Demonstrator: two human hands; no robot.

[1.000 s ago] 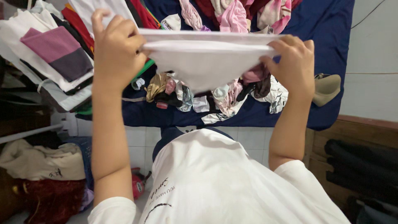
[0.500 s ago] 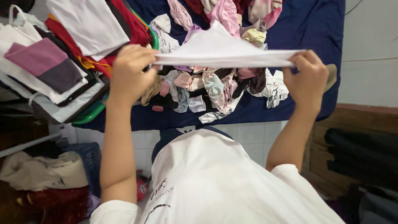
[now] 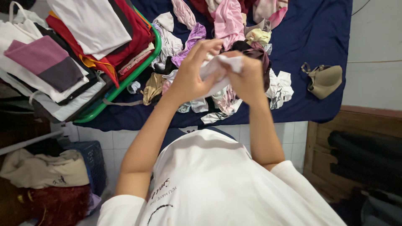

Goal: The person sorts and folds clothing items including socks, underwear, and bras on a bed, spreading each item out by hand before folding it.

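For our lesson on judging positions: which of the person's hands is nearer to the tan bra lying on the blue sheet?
Right. The right hand is on the tan bra's side, apart from it; the left hand lies farther away, beyond the white cloth both hold.

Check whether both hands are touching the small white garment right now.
Touching. The head view shows the left hand and right hand brought together, fingers closed around the white garment, which bunches out between them above the pile of clothes.

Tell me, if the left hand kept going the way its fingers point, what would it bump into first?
Probably the right hand: the left hand points across at it, with the small white cloth bunched between them. Depth is hard to judge.
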